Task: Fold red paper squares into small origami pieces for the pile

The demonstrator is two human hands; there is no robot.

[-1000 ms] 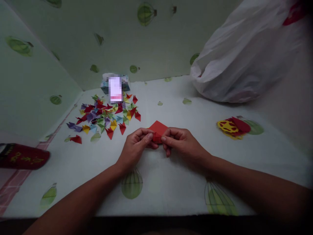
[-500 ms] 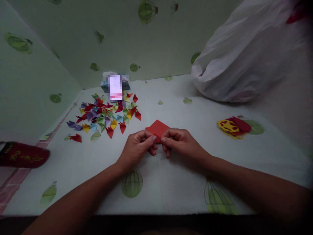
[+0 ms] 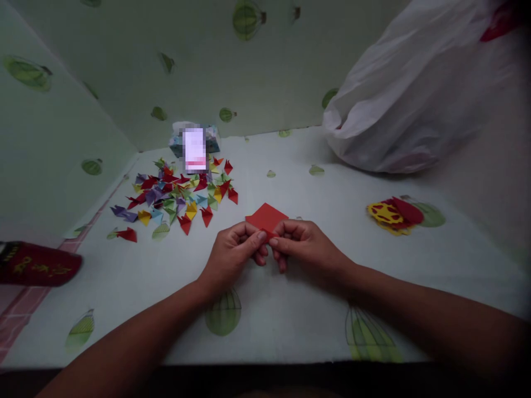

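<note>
Between my two hands is a piece of red origami paper (image 3: 269,215), held just above the table with its pointed end away from me. My left hand (image 3: 244,243) pinches its near left edge between thumb and fingers. On the near right edge, my right hand (image 3: 295,239) pinches it the same way, the thumbs close together. A small fold of the paper shows between the thumbtips; the fingers hide the rest of the near edge. Left of my hands lies a spread of small folded paper cranes (image 3: 178,193) in red, yellow, green, blue and purple.
Behind the cranes, a lit phone (image 3: 194,149) leans on a tissue box (image 3: 213,138). Red and yellow paper cut-outs (image 3: 390,214) lie at the right, below a large white plastic bag (image 3: 385,110). A dark red cylinder (image 3: 45,265) lies at the left edge.
The near edge of the red paper is now turned up into a small fold between the thumbs. My right thumb has shifted slightly down and left.
</note>
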